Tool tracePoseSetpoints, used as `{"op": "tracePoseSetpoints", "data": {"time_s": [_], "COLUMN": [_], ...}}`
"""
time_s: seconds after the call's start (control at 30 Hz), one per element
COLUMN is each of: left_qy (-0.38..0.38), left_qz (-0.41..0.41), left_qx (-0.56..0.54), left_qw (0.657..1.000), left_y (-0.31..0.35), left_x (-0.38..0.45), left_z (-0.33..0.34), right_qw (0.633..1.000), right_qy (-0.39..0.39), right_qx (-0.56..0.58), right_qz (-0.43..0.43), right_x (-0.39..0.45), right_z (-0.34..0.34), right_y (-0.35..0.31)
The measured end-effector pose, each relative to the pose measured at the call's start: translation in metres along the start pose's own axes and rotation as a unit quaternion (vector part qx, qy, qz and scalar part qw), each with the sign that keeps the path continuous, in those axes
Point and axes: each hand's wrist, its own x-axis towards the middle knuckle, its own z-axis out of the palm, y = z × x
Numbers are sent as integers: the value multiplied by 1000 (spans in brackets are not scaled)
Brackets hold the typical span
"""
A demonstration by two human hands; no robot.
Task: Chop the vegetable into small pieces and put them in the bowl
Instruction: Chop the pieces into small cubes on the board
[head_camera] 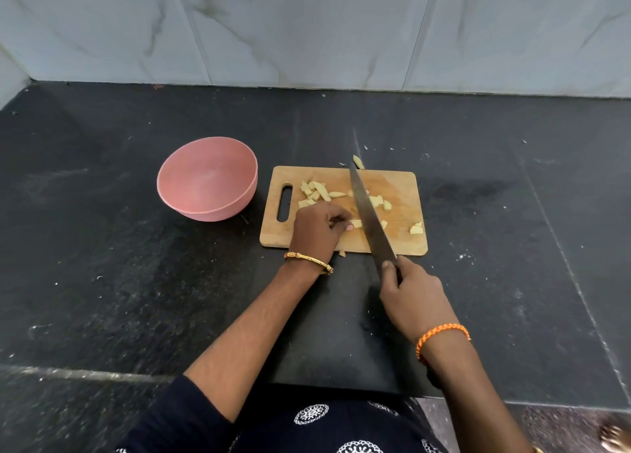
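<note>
Vegetable pieces (319, 191), pale yellow and already cut small, are scattered all over the wooden cutting board (403, 186); the left hand (317, 230) sits on the near-left part of the board with its fingers curled in, fingertips holding down one pale chunk (356, 223) right next to the blade; there's a gold bangle (309, 261) on that wrist; the right hand (415, 299) is wrapped around the handle of a big knife (370, 213), index finger stretched up onto the base of the blade, and an orange braided thread (442, 336) is on that wrist; the blade runs diagonally across the board from the near edge to the far edge, tip poking just past the far side; can't tell if the edge is actually touching the wood; a few pieces lie right of the blade, a couple near the right edge of the board, one sits off the board just past the far edge by the knife tip, and a tiny bit is on the worktop (102, 247) at the near edge; the pink bowl (177, 182) is just left of the board, not touching it, with nothing in it; the worktop is dark speckled stone with grey marble-look wall tiles (307, 25) behind it; dark sleeve with white round prints at the bottom.
</note>
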Motion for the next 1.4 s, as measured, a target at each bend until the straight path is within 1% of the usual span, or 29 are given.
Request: {"op": "tracePoseSetpoints", "data": {"time_s": [0.1,0.23,0.4,0.57,0.8,0.93,1.03,1.13,1.2,1.27,1.33,1.4], "left_qy": [5,8,1,-1,5,12,19,-3,-1,17,52,69], "left_qz": [-5,-8,-17,-17,-20,-35,-27,15,38,33,14,7], "left_qx": [1,0,2,16,21,21,37,73,95,87,64,75], "left_qw": [1000,1000,1000,1000,1000,999,999,997,995,996,996,995], "left_y": [0,5,8,9,8,9,12,12,14,16,13,9], "left_x": [-4,-8,-7,-6,-5,-5,-3,-5,-8,-9,-3,10], "left_z": [-1,-1,-2,-2,-3,-2,-4,-2,0,-1,-8,-18], "right_qw": [997,998,999,999,998,995,993,997,999,999,1000,1000], "right_qy": [39,39,32,21,-34,-26,-25,-12,5,12,7,12], "right_qx": [56,40,31,9,-40,-94,-117,-79,-42,-21,-16,-4], "right_qz": [-18,-37,-32,-35,-15,-5,-2,-10,-19,-26,-26,-29], "right_x": [0,8,12,16,20,17,13,10,9,10,12,14], "right_z": [-1,5,16,17,15,14,13,6,0,-4,-5,-5], "right_y": [-2,-6,-7,-7,-12,-19,-15,-7,-4,-4,-4,-2]}}
